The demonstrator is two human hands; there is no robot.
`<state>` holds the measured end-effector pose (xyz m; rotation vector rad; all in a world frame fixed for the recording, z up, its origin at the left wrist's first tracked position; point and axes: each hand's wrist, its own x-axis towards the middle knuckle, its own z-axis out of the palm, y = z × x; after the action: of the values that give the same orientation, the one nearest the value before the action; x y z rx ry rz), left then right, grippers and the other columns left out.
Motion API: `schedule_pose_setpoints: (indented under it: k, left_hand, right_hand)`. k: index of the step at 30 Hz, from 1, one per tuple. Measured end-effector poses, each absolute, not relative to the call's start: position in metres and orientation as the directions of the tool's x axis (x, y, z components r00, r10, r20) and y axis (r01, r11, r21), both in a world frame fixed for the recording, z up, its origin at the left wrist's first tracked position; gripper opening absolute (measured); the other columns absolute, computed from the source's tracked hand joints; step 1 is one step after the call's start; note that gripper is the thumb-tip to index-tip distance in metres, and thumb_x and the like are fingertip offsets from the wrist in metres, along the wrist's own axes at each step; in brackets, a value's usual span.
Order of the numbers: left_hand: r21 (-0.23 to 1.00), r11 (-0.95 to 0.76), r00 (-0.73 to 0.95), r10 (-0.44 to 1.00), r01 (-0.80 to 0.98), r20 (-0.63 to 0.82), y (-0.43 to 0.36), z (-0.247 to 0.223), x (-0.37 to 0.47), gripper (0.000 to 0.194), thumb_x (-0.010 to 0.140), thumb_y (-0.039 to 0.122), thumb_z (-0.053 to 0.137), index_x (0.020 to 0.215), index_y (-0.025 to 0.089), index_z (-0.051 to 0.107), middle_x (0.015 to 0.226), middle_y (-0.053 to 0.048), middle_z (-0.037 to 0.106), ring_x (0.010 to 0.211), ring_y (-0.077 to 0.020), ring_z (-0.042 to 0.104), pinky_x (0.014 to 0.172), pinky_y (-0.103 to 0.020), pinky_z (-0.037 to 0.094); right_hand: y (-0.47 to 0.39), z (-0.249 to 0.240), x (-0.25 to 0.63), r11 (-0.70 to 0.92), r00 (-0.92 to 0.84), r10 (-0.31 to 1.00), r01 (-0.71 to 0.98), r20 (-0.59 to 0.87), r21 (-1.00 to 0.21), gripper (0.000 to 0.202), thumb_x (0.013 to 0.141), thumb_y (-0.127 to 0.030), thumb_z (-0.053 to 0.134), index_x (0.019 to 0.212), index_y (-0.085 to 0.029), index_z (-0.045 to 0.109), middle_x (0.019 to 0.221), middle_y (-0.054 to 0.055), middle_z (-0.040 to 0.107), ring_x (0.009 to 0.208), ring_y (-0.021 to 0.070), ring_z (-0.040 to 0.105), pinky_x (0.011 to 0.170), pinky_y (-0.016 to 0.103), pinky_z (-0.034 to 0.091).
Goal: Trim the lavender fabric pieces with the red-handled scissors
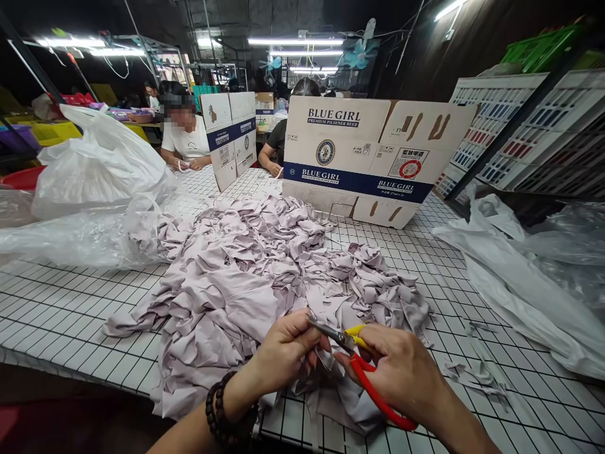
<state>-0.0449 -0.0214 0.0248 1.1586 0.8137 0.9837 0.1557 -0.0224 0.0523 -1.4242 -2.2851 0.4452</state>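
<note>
In our right hand [399,366] we grip scissors [346,341] with red and yellow handles, the blades pointing to our left hand [286,343], whose fingers are pinched closed at the tips; we cannot tell what lies between them. Below and beyond both hands, a heap of pale mauve fabric pieces [236,290] spreads over the grid-patterned tabletop [75,315]. Past it stands a Blue Girl beer carton [340,148], and a few fabric scraps [479,377] lie to the right, near a white plastic bag [515,284]

A cloth heap [236,290] lies on the table [449,296] before the fingers [293,323]. Beyond stands a carton [350,148]; rightward, a bag [520,296].
</note>
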Motion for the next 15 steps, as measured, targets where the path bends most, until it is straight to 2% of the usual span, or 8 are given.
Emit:
schedule_pose_setpoints:
  k: [2, 4, 6, 7, 8, 11, 13, 15]
  left_hand:
    - [0.972, 0.122, 0.373, 0.927, -0.203, -0.038, -0.02, 0.023, -0.046, 0.05, 0.076, 0.063, 0.064, 0.067, 0.014, 0.061, 0.06, 0.002, 0.048, 0.044, -0.0063, 0.043, 0.042, -0.02, 0.034]
    - [0.967, 0.139, 0.381, 0.923, -0.214, -0.048, -0.016, 0.021, -0.046, 0.051, 0.076, 0.064, 0.063, 0.068, 0.014, 0.061, 0.056, 0.003, 0.048, 0.041, -0.0064, 0.042, 0.041, -0.02, 0.033]
    - [0.961, 0.166, 0.389, 0.919, -0.222, -0.069, -0.012, 0.019, -0.047, 0.052, 0.077, 0.065, 0.06, 0.071, 0.014, 0.062, 0.051, 0.003, 0.049, 0.04, -0.007, 0.041, 0.041, -0.02, 0.033]
    - [0.961, 0.168, 0.377, 0.923, -0.219, -0.075, -0.011, 0.018, -0.048, 0.052, 0.079, 0.065, 0.059, 0.072, 0.014, 0.062, 0.051, 0.003, 0.05, 0.041, -0.0075, 0.042, 0.043, -0.02, 0.034]
    - [0.966, 0.146, 0.338, 0.939, -0.214, -0.067, -0.011, 0.016, -0.049, 0.05, 0.08, 0.063, 0.058, 0.075, 0.013, 0.063, 0.056, 0.001, 0.052, 0.046, -0.0083, 0.046, 0.046, -0.02, 0.038]
    - [0.978, 0.041, 0.183, 0.983, -0.204, -0.003, -0.021, 0.008, -0.05, 0.043, 0.076, 0.05, 0.071, 0.101, 0.016, 0.062, 0.09, -0.004, 0.062, 0.077, -0.0133, 0.059, 0.07, -0.024, 0.048]
    - [0.972, 0.079, 0.273, 0.962, -0.219, -0.017, -0.033, 0.0, -0.048, 0.065, 0.066, 0.036, 0.083, 0.121, 0.021, 0.052, 0.104, -0.004, 0.061, 0.093, -0.0172, 0.06, 0.08, -0.027, 0.049]
    - [0.971, 0.162, 0.473, 0.879, -0.174, -0.062, -0.04, -0.005, -0.046, 0.061, 0.065, 0.03, 0.083, 0.118, 0.02, 0.053, 0.095, -0.003, 0.063, 0.088, -0.0179, 0.061, 0.076, -0.028, 0.05]
  right_hand:
    - [-0.019, 0.049, 0.162, 0.332, -0.356, 0.932, 0.748, 0.074, -0.576, 0.044, 0.073, -0.042, 0.07, 0.051, -0.02, 0.039, 0.051, -0.005, 0.037, 0.049, 0.01, 0.035, 0.048, 0.024, 0.025]
    - [-0.017, 0.039, 0.166, 0.147, -0.302, 0.95, 0.663, -0.082, -0.734, 0.036, 0.071, -0.042, 0.073, 0.059, -0.02, 0.048, 0.053, -0.007, 0.037, 0.051, 0.0101, 0.035, 0.048, 0.023, 0.027]
    - [-0.018, 0.023, 0.161, -0.041, -0.3, 0.927, 0.518, -0.226, -0.855, 0.033, 0.065, -0.04, 0.079, 0.082, -0.02, 0.06, 0.058, -0.008, 0.042, 0.054, 0.011, 0.039, 0.05, 0.022, 0.032]
    - [-0.019, 0.014, 0.156, -0.1, -0.32, 0.911, 0.443, -0.261, -0.891, 0.046, 0.061, -0.039, 0.082, 0.096, -0.02, 0.061, 0.061, -0.008, 0.045, 0.055, 0.0117, 0.042, 0.051, 0.022, 0.035]
    - [-0.02, 0.005, 0.149, -0.138, -0.328, 0.904, 0.383, -0.273, -0.914, 0.05, 0.057, -0.038, 0.085, 0.096, -0.019, 0.061, 0.062, -0.007, 0.049, 0.057, 0.0125, 0.045, 0.053, 0.023, 0.038]
    - [-0.02, -0.005, 0.125, -0.207, -0.239, 0.943, 0.115, -0.23, -0.972, 0.036, 0.065, -0.048, 0.078, 0.077, -0.018, 0.061, 0.059, -0.005, 0.051, 0.053, 0.0117, 0.046, 0.051, 0.023, 0.04]
    - [-0.018, 0.007, 0.114, -0.256, -0.225, 0.942, -0.006, -0.248, -0.967, 0.037, 0.069, -0.051, 0.076, 0.071, -0.017, 0.06, 0.057, -0.004, 0.053, 0.048, 0.0105, 0.046, 0.047, 0.022, 0.038]
    - [-0.012, 0.03, 0.11, -0.307, -0.331, 0.902, -0.036, -0.278, -0.951, 0.036, 0.069, -0.05, 0.077, 0.071, -0.017, 0.063, 0.059, -0.001, 0.058, 0.049, 0.0113, 0.051, 0.046, 0.022, 0.04]
